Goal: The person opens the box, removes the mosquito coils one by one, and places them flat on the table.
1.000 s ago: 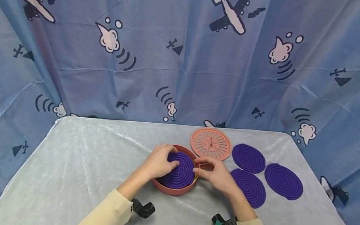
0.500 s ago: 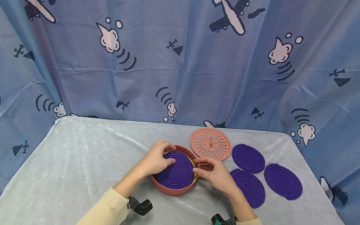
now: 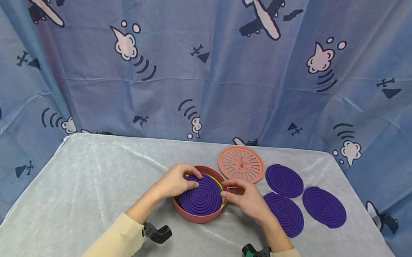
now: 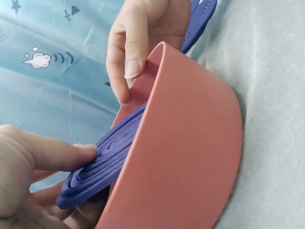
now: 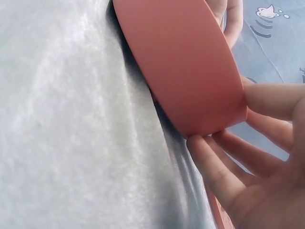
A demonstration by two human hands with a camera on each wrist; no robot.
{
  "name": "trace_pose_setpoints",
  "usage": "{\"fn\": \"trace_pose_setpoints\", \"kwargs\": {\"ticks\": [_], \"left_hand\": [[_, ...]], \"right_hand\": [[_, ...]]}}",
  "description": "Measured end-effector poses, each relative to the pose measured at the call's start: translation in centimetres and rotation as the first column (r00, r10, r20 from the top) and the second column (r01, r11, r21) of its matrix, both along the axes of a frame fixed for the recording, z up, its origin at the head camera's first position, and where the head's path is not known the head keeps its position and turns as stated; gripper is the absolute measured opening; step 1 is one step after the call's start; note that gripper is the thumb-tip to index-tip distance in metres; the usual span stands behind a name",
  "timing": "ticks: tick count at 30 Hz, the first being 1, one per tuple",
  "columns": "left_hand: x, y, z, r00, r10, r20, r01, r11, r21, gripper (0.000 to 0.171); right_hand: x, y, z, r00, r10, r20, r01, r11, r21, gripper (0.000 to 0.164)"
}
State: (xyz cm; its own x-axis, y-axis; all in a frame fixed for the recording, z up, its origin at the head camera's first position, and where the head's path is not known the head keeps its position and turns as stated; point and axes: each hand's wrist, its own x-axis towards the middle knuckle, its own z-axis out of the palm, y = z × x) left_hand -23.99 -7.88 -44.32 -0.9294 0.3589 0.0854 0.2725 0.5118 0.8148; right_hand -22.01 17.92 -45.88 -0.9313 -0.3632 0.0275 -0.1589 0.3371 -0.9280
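A purple mosquito coil (image 3: 200, 195) lies tilted in the mouth of a round pink mosquito coil box (image 3: 196, 218). My left hand (image 3: 175, 181) pinches the coil's left edge, thumb on top and fingers underneath, as the left wrist view shows. That edge sticks up past the rim, while the far side dips inside the box. At the right, my right hand (image 3: 245, 199) grips the wall of the box, its thumb (image 5: 271, 101) at the rim and its fingers against the outside. A yellow band shows inside the rim; the box's floor is hidden under the coil.
Behind the box lies a slotted pink lid (image 3: 233, 170) with a small upright piece in its middle. Three more purple coils (image 3: 283, 180) lie flat to the right on the grey-white tablecloth (image 3: 94, 200). A patterned blue curtain (image 3: 177, 59) hangs behind the table.
My left hand has shifted a little left with the coil in its pinch, and more of the yellow band shows at the right. My right hand stays put on the box.
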Motion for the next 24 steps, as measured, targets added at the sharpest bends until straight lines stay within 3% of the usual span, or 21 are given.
{"fn": "trace_pose_setpoints", "kwargs": {"ticks": [4,11,18,24], "left_hand": [[0.1,-0.1,0.3,1.000,0.012,0.017,-0.012,1.000,0.023,0.016],[0.2,-1.1,1.7,0.996,0.090,0.027,-0.092,0.992,0.090,0.018],[0.1,-2.9,3.2,0.984,0.178,0.000,-0.174,0.958,0.230,0.020],[-0.1,-5.2,4.1,0.963,0.260,-0.067,-0.233,0.934,0.270,0.022]], "right_hand": [[-0.7,0.4,-1.4,1.000,-0.004,-0.010,0.004,1.000,-0.004,0.038],[-0.8,0.5,-1.6,1.000,-0.002,-0.011,0.002,1.000,-0.023,0.038],[-0.7,0.5,-1.5,1.000,-0.008,-0.001,0.008,1.000,-0.020,0.038],[-0.6,0.4,-1.5,1.000,-0.011,-0.003,0.010,1.000,-0.026,0.038]]}}
